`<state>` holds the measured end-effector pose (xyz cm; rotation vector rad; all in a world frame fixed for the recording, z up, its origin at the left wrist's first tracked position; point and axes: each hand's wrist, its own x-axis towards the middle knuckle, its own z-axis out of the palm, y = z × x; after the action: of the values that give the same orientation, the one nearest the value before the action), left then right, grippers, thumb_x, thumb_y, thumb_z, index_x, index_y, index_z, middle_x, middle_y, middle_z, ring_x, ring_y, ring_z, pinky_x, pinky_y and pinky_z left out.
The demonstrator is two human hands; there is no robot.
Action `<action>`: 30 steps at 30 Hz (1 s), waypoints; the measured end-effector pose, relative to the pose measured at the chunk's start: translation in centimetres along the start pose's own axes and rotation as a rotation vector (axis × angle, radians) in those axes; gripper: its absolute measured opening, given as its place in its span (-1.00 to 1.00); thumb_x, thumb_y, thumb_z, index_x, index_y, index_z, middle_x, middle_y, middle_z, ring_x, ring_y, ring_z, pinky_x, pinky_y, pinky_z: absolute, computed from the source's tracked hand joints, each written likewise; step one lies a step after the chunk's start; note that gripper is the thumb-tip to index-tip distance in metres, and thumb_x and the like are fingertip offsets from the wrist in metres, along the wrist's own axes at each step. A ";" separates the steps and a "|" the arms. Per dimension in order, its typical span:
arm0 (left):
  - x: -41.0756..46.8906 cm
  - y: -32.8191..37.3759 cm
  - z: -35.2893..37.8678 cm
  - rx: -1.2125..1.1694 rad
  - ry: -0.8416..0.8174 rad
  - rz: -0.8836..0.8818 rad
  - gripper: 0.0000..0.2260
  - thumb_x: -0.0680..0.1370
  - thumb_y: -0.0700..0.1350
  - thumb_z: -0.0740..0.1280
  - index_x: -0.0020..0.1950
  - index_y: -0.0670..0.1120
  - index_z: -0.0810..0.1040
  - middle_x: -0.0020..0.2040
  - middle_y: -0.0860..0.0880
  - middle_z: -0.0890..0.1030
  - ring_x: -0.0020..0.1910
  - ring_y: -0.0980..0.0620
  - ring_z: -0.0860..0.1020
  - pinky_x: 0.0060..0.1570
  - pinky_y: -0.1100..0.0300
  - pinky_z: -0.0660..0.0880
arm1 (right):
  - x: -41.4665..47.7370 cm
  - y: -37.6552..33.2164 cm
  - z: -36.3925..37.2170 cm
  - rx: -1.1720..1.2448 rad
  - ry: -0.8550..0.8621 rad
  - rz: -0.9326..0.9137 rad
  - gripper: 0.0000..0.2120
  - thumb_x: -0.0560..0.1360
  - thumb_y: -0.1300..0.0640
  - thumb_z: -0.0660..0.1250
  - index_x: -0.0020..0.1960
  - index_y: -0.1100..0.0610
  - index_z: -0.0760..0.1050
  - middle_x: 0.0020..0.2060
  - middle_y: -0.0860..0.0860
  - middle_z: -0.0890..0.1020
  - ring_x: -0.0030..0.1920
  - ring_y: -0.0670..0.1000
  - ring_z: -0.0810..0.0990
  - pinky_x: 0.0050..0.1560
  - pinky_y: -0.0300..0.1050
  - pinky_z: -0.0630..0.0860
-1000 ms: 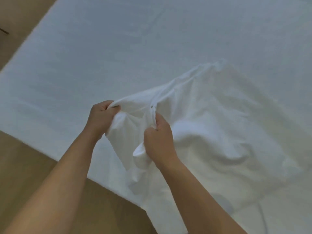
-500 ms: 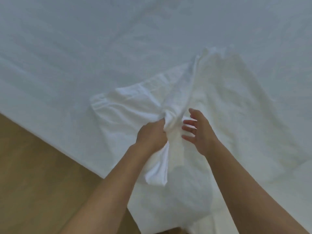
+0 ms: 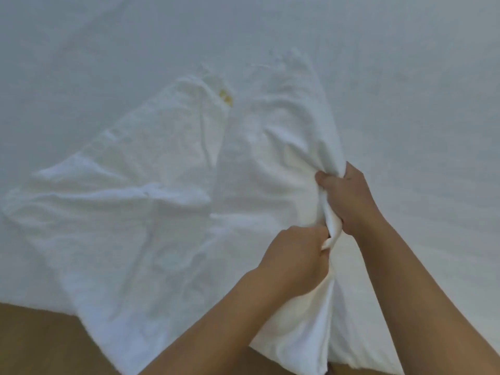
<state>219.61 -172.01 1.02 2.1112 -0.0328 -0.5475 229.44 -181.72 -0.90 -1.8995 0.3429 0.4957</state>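
The white cloth (image 3: 167, 201) lies crumpled on a white sheet (image 3: 108, 50), which covers nearly the whole view. One edge of the cloth is gathered into a thick ridge at the right. That ridge runs from a far corner straight back toward the person, and its near end hangs over the edge of the sheet. The rest of the cloth fans out flat to the left, creased, with a corner pointing far left. With so much bunching, its true long axis cannot be told.

Both hands clamp the ridge. The right hand (image 3: 349, 196) has its grip closed round the fold, thumb on top. The left hand (image 3: 295, 258), just nearer the person, pinches the same fold in a tight grip.

A small yellow mark (image 3: 226, 98) shows near the cloth's far edge. A wood-coloured strip (image 3: 40, 342) borders the sheet at lower left.
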 end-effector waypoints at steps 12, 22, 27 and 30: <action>6.0 12.7 36.2 0.195 -0.707 -0.218 -0.50 0.62 0.01 0.16 0.52 -0.09 0.12 0.40 -0.14 0.39 0.33 -0.15 0.39 0.24 0.04 0.35 | -6.9 29.3 -32.1 0.054 0.342 0.545 -0.61 0.53 0.16 0.29 0.33 0.16 0.35 0.21 0.12 0.52 0.01 0.05 0.52 -0.03 -0.14 0.45; 14.3 10.6 29.8 0.002 -0.155 -0.538 -0.66 0.56 -0.10 0.24 0.32 -0.13 0.43 0.20 -0.14 0.55 0.15 -0.11 0.53 0.18 0.09 0.44 | 2.7 27.8 -31.9 -0.051 0.420 0.283 -0.40 0.45 -0.03 0.39 0.35 0.25 0.28 0.23 0.15 0.42 0.24 0.17 0.41 0.14 -0.03 0.36; 16.6 11.4 27.4 -0.078 -0.109 -0.536 -0.69 0.57 -0.08 0.24 0.29 -0.11 0.44 0.20 -0.13 0.55 0.14 -0.11 0.55 0.14 0.06 0.45 | 6.5 26.7 -31.7 -0.045 0.521 0.526 -0.33 0.46 -0.12 0.34 0.42 0.18 0.20 0.35 0.14 0.35 0.36 0.19 0.30 0.29 0.14 0.28; 17.7 12.3 27.2 -0.164 -0.099 -0.556 -0.67 0.59 -0.04 0.22 0.32 -0.13 0.42 0.08 -0.09 0.57 -0.06 -0.02 0.57 -0.11 0.15 0.48 | 7.3 25.9 -32.3 0.039 0.485 0.467 -0.63 0.52 0.01 0.30 0.20 0.24 0.41 0.10 0.15 0.54 0.17 0.22 0.51 0.20 0.08 0.42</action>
<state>227.07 -204.47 -8.56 1.9218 0.5386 -0.9463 229.70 -221.35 -15.04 -1.8859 1.1219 0.3183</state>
